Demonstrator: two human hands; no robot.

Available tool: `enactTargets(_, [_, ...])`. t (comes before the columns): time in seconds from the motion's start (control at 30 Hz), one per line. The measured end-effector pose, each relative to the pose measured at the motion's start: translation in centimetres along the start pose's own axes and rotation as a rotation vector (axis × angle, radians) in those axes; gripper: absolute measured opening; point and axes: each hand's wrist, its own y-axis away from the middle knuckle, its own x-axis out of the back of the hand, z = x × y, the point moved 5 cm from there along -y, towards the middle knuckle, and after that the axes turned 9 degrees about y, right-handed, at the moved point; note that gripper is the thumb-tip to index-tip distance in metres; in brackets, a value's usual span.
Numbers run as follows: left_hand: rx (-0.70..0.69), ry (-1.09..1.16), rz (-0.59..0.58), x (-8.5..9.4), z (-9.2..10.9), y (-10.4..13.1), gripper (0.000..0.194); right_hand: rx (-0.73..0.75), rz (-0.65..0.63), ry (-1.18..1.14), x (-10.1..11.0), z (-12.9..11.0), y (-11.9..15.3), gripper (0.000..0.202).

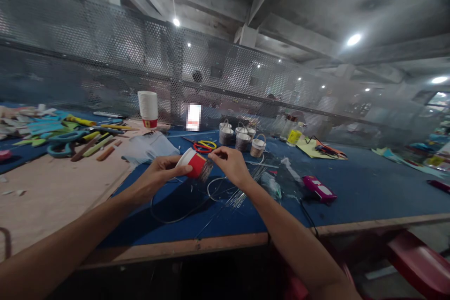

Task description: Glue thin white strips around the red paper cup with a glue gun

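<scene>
My left hand [160,173] grips a small red paper cup [193,163] with a white rim, held on its side above the blue table [369,187]. My right hand [230,164] pinches thin silvery strands at the cup's open end [206,169], fingers closed on them. Below the hands lie loose wires [239,197] and a dark looped cable [176,215] on the blue mat.
Several small wrapped baskets [242,138] stand behind the hands, with red-yellow scissors [204,145]. A stack of white cups [148,108] stands at back left beside tools on a brown board [45,187]. A magenta glue gun [318,188] lies right. A mesh fence [105,56] runs behind.
</scene>
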Motion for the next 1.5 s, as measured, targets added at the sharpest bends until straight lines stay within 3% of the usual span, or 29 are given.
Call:
enactTargets(0.27, [-0.075,0.016,0.096,0.9,0.1,-0.5,0.027,-0.089,-0.13,-0.177,-0.6,1.0,0.0,0.057])
enactTargets(0.4, [-0.12,0.027,0.129,0.8,0.6,-0.6,0.028,-0.084,-0.208,-0.183,-1.2,0.8,0.3,0.048])
enactTargets(0.53, [-0.092,0.048,0.15,0.7,0.5,-0.5,0.03,-0.07,-0.212,-0.17,-1.5,0.9,0.3,0.053])
enactTargets(0.7, [-0.051,0.143,0.112,0.8,-0.2,-0.7,0.031,0.013,-0.145,-0.074,-1.4,0.4,0.6,0.051])
enactTargets(0.83, [-0.026,0.237,0.16,1.3,-0.9,-0.9,0.027,0.126,-0.087,0.004,-1.7,-0.5,1.1,0.052])
enactTargets(1.03, [-0.079,0.114,0.211,1.8,-0.8,-1.0,0.028,0.197,-0.05,0.102,-1.6,-0.8,1.3,0.055])
enactTargets(1.1, [-0.095,0.107,0.229,1.9,-0.7,-1.0,0.029,0.166,-0.019,0.103,-1.3,-0.7,1.1,0.048])
enactTargets(1.2, [-0.116,0.102,0.29,2.1,-0.4,-1.0,0.031,0.185,-0.004,0.075,-1.3,-0.8,1.2,0.019])
enactTargets(1.33, [-0.159,0.1,0.34,2.3,0.3,-0.8,0.035,0.34,-0.122,0.033,-1.9,-1.8,1.8,0.012])
enactTargets(1.43, [-0.195,0.097,0.381,2.5,0.5,-0.7,0.035,0.399,-0.155,0.136,-1.1,-2.2,2.2,0.021])
enactTargets(1.5, [-0.187,0.102,0.402,2.8,0.3,-0.8,0.036,0.278,-0.116,0.296,0.5,-1.4,1.8,0.026])
